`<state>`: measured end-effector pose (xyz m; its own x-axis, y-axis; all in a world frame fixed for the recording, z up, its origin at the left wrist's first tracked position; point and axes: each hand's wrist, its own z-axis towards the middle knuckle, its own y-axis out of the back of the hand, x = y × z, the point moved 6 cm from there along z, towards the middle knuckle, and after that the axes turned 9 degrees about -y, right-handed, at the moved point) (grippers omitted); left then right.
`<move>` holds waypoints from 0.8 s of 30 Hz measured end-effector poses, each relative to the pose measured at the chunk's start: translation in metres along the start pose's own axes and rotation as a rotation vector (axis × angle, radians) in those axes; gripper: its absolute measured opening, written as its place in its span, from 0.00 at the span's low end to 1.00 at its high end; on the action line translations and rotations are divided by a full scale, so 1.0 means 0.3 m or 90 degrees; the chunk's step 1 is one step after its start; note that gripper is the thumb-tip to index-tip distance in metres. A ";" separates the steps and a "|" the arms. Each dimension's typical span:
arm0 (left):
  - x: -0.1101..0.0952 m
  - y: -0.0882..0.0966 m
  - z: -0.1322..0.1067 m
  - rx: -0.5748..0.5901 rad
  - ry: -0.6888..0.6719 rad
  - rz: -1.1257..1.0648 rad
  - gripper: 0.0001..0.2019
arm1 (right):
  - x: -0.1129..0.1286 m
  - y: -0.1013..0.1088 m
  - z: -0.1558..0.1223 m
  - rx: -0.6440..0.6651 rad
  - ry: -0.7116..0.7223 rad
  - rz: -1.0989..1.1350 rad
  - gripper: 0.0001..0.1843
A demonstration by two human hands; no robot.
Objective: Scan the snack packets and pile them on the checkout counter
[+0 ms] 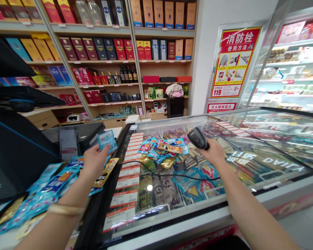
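A small blue snack packet (107,139) is pinched in my left hand (95,159), raised above the counter's edge. My right hand (214,152) is wrapped round the handle of a black barcode scanner (197,138), whose head points to the left over the freezer's glass top. Between my hands, a pile of blue and gold snack packets (163,150) lies on the glass. More blue packets (50,189) spread over the counter under my left forearm, with a gold packet (105,172) beside my left wrist. The scanner's black cable (172,175) runs across the glass.
A glass-topped chest freezer (250,177) holding packaged goods stretches to the right. Black checkout equipment (15,146) stands close on the left. Behind are shelves of boxed bottles (101,48), and a lit display fridge (292,69) stands at the right.
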<state>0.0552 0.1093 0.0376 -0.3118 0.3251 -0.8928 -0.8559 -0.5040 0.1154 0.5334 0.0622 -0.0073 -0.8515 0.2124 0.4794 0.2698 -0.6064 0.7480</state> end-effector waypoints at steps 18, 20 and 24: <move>0.106 -0.368 -0.355 0.094 0.185 -0.369 0.25 | 0.308 -0.040 -0.232 0.217 0.375 0.349 0.15; 0.106 -0.368 -0.356 0.090 0.179 -0.367 0.25 | 0.324 -0.039 -0.246 0.234 0.387 0.352 0.14; 0.113 -0.376 -0.359 0.088 0.181 -0.373 0.26 | 0.343 -0.037 -0.262 0.249 0.402 0.326 0.10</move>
<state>0.1856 0.0909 -0.0527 0.3261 0.2803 -0.9028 -0.9017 -0.1948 -0.3861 0.4074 0.0304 -0.0023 -0.6425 -0.5416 0.5421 0.7193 -0.1823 0.6704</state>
